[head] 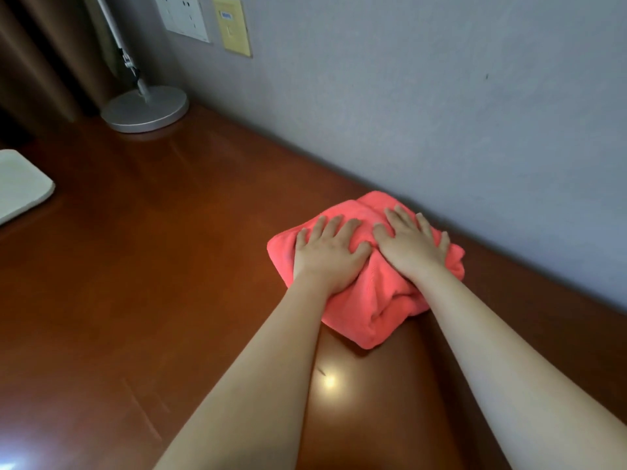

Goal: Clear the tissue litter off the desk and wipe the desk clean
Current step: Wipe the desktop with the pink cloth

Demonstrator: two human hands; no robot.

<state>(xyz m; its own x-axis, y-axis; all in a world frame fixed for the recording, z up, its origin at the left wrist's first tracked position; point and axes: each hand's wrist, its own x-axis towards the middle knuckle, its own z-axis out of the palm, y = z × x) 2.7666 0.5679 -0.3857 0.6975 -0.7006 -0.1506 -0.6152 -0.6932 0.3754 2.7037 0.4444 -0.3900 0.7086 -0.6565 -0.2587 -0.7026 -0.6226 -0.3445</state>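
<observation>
Head view: hands (369,252) press bunched pink cloth (373,300).

A furnished room of a home or hotel type, seen at a writing desk. The glossy reddish-brown wooden tabletop (135,266) runs flush against a plain grey painted wall (441,113). Far to the left of the left hand (325,256), at the back corner, stands a desk lamp (144,106) with a round silver base and a jointed arm. Above it the wall carries a white socket panel (183,16) and, just beside it, a yellow plate (232,25). A brown curtain (37,56) hangs behind the lamp. A white rounded object (20,184) lies at the left edge; its kind cannot be told.
</observation>
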